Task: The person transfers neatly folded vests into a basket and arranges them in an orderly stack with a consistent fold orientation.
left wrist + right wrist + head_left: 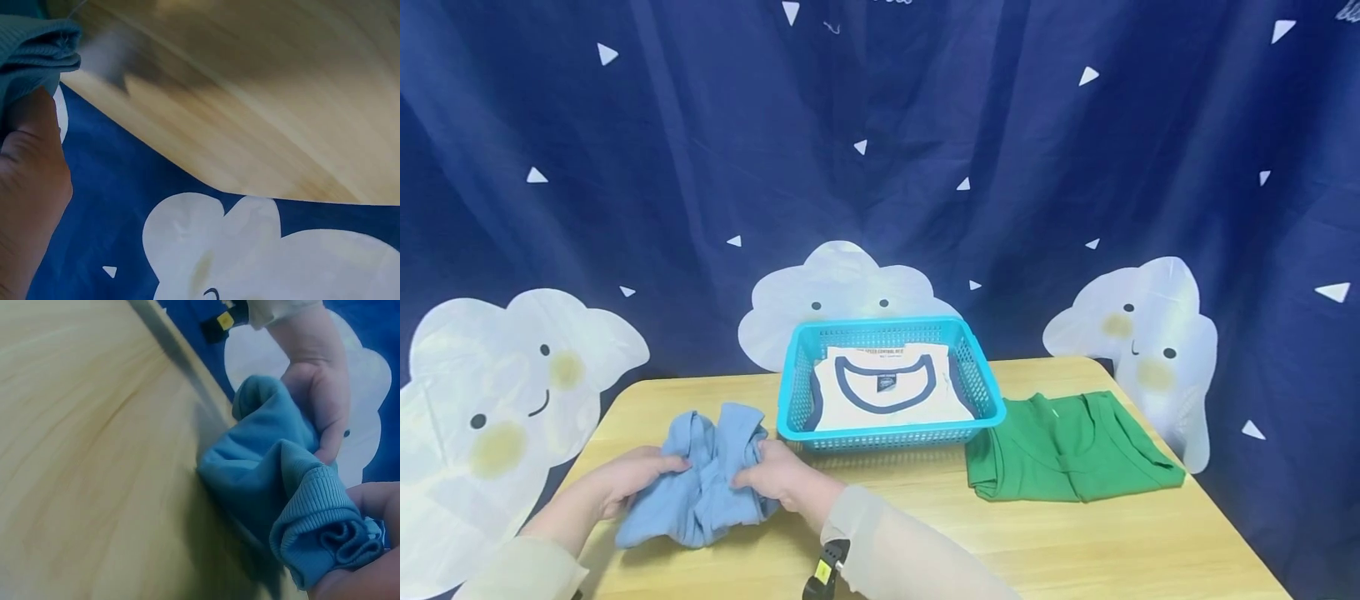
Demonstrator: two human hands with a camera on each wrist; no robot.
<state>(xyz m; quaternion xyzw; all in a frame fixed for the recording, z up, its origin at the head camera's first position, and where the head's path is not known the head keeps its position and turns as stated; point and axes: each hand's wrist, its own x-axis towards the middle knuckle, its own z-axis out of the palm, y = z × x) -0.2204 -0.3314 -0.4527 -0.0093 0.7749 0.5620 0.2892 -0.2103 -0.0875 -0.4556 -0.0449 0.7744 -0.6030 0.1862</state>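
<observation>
**Light-blue garment (703,492) held bunched over the bench's (895,525) left side**

Head view: left hand (632,477) pinches the garment's left side, thumb on top. Right hand (781,477) grips the opposite side, fingers clamped on the cloth. Just beyond the right hand, a turquoise mesh basket (891,436) holds a white top (917,408) with navy neckline trim. Right of the basket, a folded green shirt (1075,471) lies on the bench. Behind, a navy curtain (880,108) printed with clouds and white triangles.

Left wrist view: left hand at the frame's left edge, thumb against folded cloth; fingertips hidden.

Right wrist view: ribbed band (319,500) crumpled at the right hand; left hand on the far side, black strap (224,322) near its sleeve.
</observation>
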